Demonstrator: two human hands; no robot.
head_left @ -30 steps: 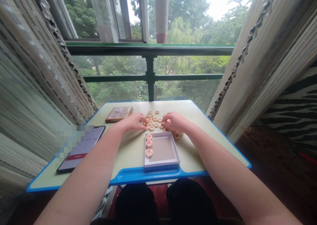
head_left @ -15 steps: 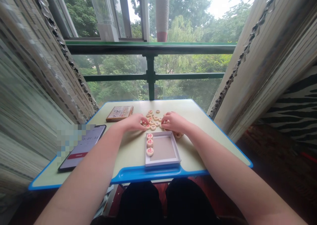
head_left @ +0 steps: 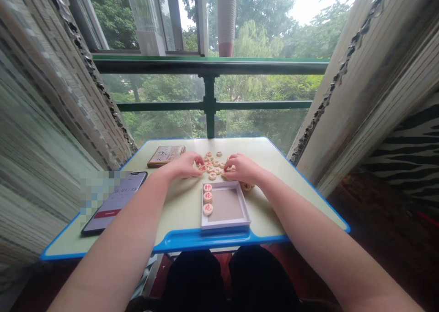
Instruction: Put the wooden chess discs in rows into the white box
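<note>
Round wooden xiangqi pieces with red characters lie in a loose cluster near the far middle of the pale green table with a blue plastic rim, between your hands. Your left hand is curled narrow, its fingertips down on the left of the cluster. Your right hand is curled narrow too, its fingers over the cluster's right side. You can't tell whether either hand has gripped a piece. A small group of pieces sits just beside your right wrist. Nearer you, a shallow white square tray holds three pieces in a column along its left side. A flat wooden box with a painted lid lies beyond your left hand, and a black smartphone showing a timer lies left of your left forearm, partly pixelated.
</note>
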